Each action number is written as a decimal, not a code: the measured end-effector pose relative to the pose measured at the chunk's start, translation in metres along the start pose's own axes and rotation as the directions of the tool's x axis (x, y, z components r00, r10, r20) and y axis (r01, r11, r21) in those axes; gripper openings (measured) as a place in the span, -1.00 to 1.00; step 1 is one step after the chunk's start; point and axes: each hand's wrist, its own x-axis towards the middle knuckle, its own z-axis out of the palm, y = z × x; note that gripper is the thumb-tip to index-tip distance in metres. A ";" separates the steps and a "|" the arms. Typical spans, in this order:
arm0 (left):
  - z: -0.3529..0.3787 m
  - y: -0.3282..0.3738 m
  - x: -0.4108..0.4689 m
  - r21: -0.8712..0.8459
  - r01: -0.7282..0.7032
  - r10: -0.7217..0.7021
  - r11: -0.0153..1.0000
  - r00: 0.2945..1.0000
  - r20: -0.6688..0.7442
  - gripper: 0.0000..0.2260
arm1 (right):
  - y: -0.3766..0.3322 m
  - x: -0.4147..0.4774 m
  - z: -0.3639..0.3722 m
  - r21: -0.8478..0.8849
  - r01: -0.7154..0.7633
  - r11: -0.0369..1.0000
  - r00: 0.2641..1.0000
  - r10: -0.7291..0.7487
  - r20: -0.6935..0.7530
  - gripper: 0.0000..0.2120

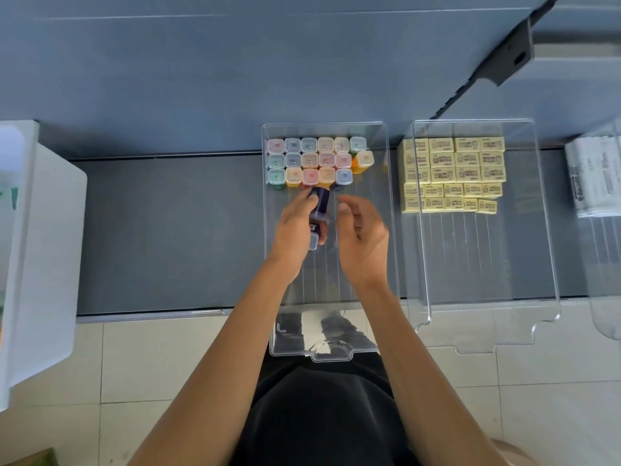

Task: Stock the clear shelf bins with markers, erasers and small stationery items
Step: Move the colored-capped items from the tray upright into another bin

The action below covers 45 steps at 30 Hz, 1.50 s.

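A clear bin (386,210) in the middle of the shelf holds several upright markers (309,159) with coloured caps, packed in rows at its far end; one orange marker (364,162) leans at the right of them. My left hand (295,227) grips a dark purple marker (320,205) just in front of the rows, inside the bin. Beside it on the right my right hand (363,233) hovers with loosely curled fingers and holds nothing. To the right, a second clear bin (544,230) contains several yellow erasers (453,173) stacked at its far end.
A white plastic box (40,250) stands at the left edge of the dark shelf (168,230). White packaged items (594,176) lie in another clear bin at the far right. A black bracket (514,55) hangs at upper right. Tiled floor (168,364) lies below the shelf front.
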 end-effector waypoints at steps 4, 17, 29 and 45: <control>0.001 0.002 -0.002 -0.017 0.005 -0.005 1.000 1.000 -0.006 -0.80 | -0.006 0.010 -0.002 -0.036 -0.041 0.999 0.999 0.041 0.010 -0.72; 0.002 0.017 0.013 -0.072 0.001 0.000 0.997 1.000 0.012 -0.81 | -0.015 0.056 0.009 -0.309 0.012 0.951 0.981 0.049 0.189 -0.59; 0.001 0.018 0.024 -0.048 -0.019 0.020 0.999 1.000 0.020 -0.82 | -0.010 0.054 0.019 -0.276 0.094 0.957 0.990 -0.059 0.131 -0.71; 0.000 0.013 0.020 -0.042 -0.023 0.022 0.999 1.000 -0.021 -0.82 | -0.018 0.055 0.019 -0.086 -0.048 0.995 0.997 0.052 0.050 -0.58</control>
